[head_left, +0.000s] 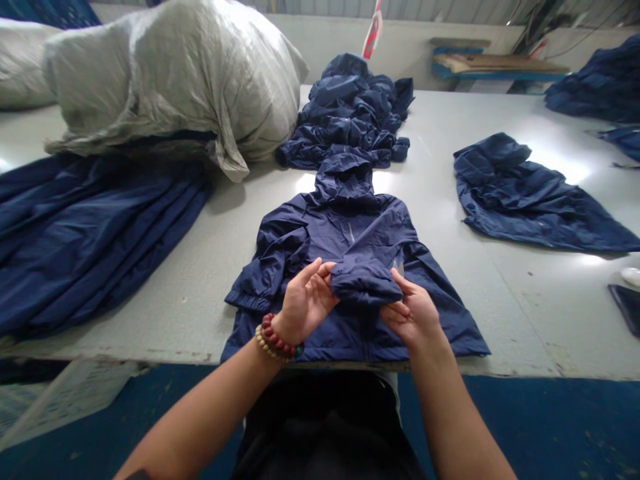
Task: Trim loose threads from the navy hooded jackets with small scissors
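A navy hooded jacket (345,227) lies spread on the table before me, its hood pointing away and its hem along the near edge. Both hands hold up the end of one sleeve, the jacket cuff (366,283), above the jacket's front. My left hand (306,303), with bead bracelets at the wrist, grips the cuff's left side between thumb and fingers. On the right side, my right hand (413,310) pinches the same cuff; some of its fingers are hidden beneath the cloth. The jacket's other sleeve (270,267) lies bent on the left.
Beyond the hood sits a heap of navy jackets (350,107). A large grey sack (185,73) stands back left, with navy garments (90,233) in front of it. Another navy garment (535,193) lies right, and a dark phone (627,307) rests by the right edge of the white table (505,293).
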